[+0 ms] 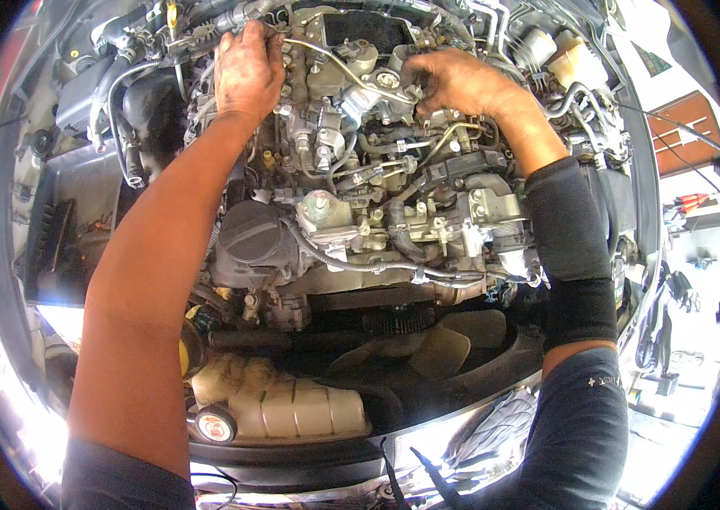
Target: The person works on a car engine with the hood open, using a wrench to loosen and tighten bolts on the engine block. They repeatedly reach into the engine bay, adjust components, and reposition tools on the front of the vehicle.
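A thin, bent metal pipe (336, 61) spans the top of the exposed engine (377, 183), running between my two hands. My left hand (249, 72) is closed at the pipe's left end, its fingers curled over the far side of the engine. My right hand (460, 83) pinches the pipe's right end, beside a round silver metal fitting (387, 79); its fingertips are partly hidden behind that end. Below the hands lie metal lines, connectors and wiring. A black round oil filler cap (251, 231) sits at the engine's near left.
Nearer me are the fan blades (441, 344) and a yellowed plastic coolant tank (283, 406) with a round cap. Black hoses (113, 110) rise at the left. A pale fluid reservoir (577, 64) stands far right. Workshop items and a brown cabinet (687, 132) lie beyond the right fender.
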Demonstrator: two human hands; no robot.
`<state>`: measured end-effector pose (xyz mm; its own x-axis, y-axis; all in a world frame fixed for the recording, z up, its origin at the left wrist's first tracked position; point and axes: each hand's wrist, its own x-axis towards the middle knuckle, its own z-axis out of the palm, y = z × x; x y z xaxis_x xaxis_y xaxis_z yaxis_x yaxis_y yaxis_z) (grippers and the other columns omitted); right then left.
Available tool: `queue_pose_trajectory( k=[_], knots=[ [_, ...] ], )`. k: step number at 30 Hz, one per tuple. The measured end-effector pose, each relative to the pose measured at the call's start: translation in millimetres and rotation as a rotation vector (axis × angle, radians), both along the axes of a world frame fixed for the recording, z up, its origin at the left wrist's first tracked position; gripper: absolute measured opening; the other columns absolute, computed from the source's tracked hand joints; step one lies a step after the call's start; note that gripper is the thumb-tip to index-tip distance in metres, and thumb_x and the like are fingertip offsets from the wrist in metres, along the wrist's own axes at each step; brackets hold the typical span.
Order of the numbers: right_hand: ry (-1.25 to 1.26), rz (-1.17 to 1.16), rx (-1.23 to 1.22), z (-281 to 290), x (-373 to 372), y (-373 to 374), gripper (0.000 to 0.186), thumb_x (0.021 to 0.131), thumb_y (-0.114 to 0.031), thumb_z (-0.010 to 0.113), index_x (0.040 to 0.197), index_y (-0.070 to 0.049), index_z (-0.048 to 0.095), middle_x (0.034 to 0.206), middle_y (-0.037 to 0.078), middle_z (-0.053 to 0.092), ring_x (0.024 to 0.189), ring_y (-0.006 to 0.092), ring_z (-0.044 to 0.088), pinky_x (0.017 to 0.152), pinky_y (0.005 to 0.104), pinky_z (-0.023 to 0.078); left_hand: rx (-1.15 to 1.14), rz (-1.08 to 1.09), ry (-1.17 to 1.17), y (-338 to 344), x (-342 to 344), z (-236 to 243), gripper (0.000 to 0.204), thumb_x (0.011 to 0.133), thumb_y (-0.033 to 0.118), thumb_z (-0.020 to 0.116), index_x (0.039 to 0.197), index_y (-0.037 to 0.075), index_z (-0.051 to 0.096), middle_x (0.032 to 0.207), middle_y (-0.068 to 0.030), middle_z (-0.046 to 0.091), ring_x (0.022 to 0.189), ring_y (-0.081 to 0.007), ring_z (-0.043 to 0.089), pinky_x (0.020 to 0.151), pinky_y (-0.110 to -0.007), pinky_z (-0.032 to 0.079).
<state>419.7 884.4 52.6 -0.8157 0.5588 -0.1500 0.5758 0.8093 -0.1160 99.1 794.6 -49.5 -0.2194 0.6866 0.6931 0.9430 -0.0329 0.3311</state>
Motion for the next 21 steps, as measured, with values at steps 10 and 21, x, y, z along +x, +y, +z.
queue_pose_trajectory(
  k=[10,21],
  knots=[
    [0.078,0.046,0.130,-8.4,1.3,-1.1,0.049,0.080,-0.016,0.090,0.124,-0.007,0.070,0.106,0.017,0.074,0.105,0.0349,0.073,0.093,0.0481,0.058,-0.059,0.017,-0.098,0.2,1.7,-0.9,0.025,0.104,0.027,0.068,0.113,0.004,0.067,0.106,-0.0264,0.075,0.106,-0.0495,0.067,0.097,-0.058,0.052],
    [0.050,-0.028,-0.064,-3.3,-0.5,9.6,0.052,0.075,-0.021,0.094,0.122,-0.009,0.075,0.106,0.018,0.079,0.106,0.0394,0.075,0.094,0.0510,0.059,-0.115,0.060,-0.138,1.4,2.5,-1.0,0.027,0.105,0.030,0.068,0.115,0.005,0.069,0.106,-0.0261,0.076,0.107,-0.0500,0.068,0.097,-0.058,0.053]
  ],
)
